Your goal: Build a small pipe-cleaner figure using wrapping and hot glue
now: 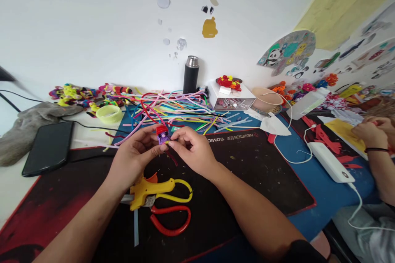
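Note:
Between my hands is a small pipe-cleaner figure [162, 135], red on top and purple below, with long red stems sticking out above and beneath. My left hand [132, 152] grips it from the left, fingers behind and thumb in front. At its lower right edge, the thumb and fingers of my right hand [194, 150] pinch it; the exact bit held is hidden. Below my hands, on the black mat [247, 172], lie a yellow glue gun [138, 193] with a pale stick and scissors [173, 232] with one yellow and one red handle loop.
Many loose pipe cleaners [173, 107] spread behind the mat. A black thermos [191, 76], a white box [231, 96] and a beige bowl [267, 98] line the wall. A phone [47, 148] lies left. At right are a white power strip [330, 162] and another person's hands [373, 131].

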`<control>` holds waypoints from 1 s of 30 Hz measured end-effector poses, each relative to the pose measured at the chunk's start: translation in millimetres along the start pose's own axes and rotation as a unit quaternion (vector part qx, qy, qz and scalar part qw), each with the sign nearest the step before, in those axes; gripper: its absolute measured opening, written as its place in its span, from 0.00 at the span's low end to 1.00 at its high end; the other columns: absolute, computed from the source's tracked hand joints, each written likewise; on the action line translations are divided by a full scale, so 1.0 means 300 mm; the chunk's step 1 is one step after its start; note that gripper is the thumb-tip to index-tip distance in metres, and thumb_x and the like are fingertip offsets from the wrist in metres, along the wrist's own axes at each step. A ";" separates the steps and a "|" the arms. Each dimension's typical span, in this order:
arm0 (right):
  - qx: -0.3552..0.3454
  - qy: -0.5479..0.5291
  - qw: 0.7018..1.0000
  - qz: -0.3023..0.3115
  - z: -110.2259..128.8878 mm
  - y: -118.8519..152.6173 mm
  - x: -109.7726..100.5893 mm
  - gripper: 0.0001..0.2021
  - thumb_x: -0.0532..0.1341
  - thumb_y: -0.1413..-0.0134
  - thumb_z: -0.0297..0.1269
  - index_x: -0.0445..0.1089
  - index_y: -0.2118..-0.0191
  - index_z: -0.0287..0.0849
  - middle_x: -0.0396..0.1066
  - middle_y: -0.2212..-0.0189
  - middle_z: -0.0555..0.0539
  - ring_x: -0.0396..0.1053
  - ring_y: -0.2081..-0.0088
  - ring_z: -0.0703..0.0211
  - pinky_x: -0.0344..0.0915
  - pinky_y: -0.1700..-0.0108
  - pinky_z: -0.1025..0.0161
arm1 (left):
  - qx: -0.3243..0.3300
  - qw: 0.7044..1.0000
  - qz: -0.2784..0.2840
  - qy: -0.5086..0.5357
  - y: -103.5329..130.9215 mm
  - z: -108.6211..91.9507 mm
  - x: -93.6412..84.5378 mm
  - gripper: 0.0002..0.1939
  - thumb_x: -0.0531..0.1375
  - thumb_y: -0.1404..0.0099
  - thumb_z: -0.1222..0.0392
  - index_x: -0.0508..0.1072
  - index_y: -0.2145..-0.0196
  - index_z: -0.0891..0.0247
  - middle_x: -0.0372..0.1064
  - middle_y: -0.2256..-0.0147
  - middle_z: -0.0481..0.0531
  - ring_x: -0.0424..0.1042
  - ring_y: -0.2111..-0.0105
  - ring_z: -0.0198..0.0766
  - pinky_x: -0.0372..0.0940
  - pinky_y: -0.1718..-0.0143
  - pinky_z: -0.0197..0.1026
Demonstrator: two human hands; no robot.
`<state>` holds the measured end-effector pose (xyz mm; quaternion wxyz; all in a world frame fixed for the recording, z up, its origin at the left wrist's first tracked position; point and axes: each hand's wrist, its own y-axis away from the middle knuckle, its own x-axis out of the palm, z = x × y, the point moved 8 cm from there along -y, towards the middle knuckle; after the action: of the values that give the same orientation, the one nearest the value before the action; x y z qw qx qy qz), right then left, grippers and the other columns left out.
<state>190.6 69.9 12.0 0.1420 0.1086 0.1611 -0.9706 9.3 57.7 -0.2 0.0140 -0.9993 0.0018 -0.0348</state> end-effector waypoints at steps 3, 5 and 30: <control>-0.009 -0.007 1.000 -0.001 0.006 0.000 0.000 0.09 0.69 0.31 0.46 0.73 0.55 0.48 0.66 0.76 0.58 0.65 0.74 0.60 0.61 0.67 0.61 | -0.006 1.000 -0.002 0.003 0.002 0.000 0.002 0.40 0.86 0.51 0.49 0.82 0.43 0.58 0.79 0.64 0.47 0.78 0.61 0.43 0.76 0.57 0.41; -0.009 -0.007 1.000 -0.001 0.008 -0.001 -0.003 0.09 0.69 0.31 0.45 0.73 0.55 0.48 0.66 0.76 0.58 0.65 0.74 0.61 0.60 0.67 0.61 | -0.011 1.000 0.000 0.007 0.002 0.002 0.002 0.40 0.86 0.50 0.48 0.82 0.42 0.58 0.80 0.63 0.49 0.79 0.59 0.44 0.77 0.56 0.42; -0.009 0.007 1.000 0.001 -0.008 0.007 0.010 0.08 0.70 0.31 0.43 0.74 0.55 0.48 0.66 0.77 0.59 0.64 0.75 0.62 0.61 0.66 0.62 | -0.038 0.981 0.010 0.189 0.007 0.016 0.029 0.24 0.84 0.43 0.52 0.90 0.49 0.54 0.84 0.55 0.52 0.82 0.63 0.41 0.81 0.62 0.40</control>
<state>188.9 68.0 8.4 0.1430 0.1146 0.1712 -0.9680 18.4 55.7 -4.5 -0.0237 -0.9745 0.0157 -0.2228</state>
